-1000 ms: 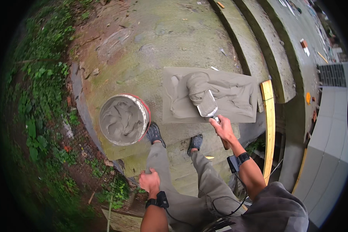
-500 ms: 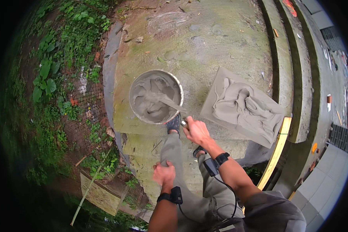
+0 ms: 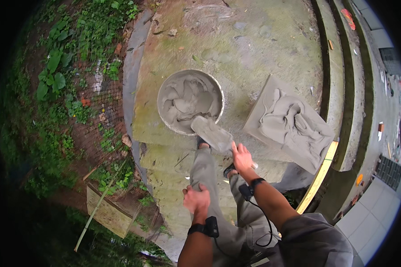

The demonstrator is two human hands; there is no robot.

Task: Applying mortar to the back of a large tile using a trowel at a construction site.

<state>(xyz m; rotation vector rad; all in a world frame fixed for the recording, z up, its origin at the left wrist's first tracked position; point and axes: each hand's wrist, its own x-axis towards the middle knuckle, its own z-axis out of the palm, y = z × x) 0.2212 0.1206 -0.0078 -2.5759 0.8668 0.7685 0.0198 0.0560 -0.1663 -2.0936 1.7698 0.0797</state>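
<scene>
From afar I record my right grip (image 3: 242, 158) wrapped around a rectangular trowel (image 3: 213, 133), its blade at the near rim of the mortar bucket (image 3: 222, 99), left grip (image 3: 197, 199) loosely curled; I judge a level, steady blade limits spillage

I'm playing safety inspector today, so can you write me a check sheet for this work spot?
Surface: greenish concrete.
Job's things: round bucket of grey mortar; trowel at the bucket's near rim; mortar-covered board to the right.
Clutter: small stone on the concrete.
Hands: right hand holds the trowel; left hand curled, no tool seen.
Cables: black cable from each wristband.
Surroundings: plants at left, steps and wooden plank at right.
</scene>
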